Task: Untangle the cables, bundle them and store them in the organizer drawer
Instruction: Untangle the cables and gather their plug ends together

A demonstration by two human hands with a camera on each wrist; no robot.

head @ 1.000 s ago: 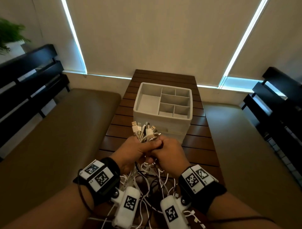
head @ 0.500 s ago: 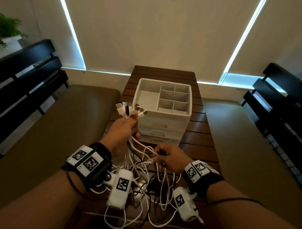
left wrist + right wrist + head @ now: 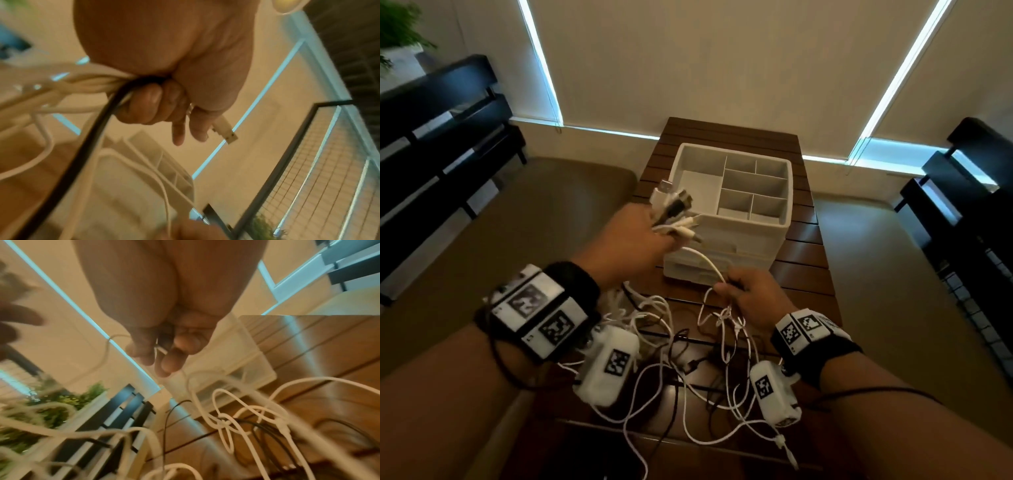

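Note:
My left hand [image 3: 640,240] is raised before the white organizer [image 3: 784,212] and grips a bunch of white and black cables [image 3: 98,84] just below their plugs [image 3: 674,209], which stick out toward the organizer's top tray. My right hand [image 3: 743,291] is lower, in front of the organizer's drawers [image 3: 722,270], and pinches one white cable [image 3: 709,263] that runs up to the left hand. The remaining cable lengths [image 3: 688,359] hang in a tangle of loops and knots [image 3: 224,418] over the near end of the wooden table [image 3: 804,274].
The organizer stands mid-table with a divided top tray and shut drawers below. Padded benches [image 3: 500,240] flank the table on both sides. Black slatted seat backs [image 3: 441,130] stand at far left and right. Blinds cover the windows behind.
My hands, clasped together on the bunch a second ago, have separated. The left hand has lifted the plug ends up and away; the right hand has slid down along a white cable, pulling it out.

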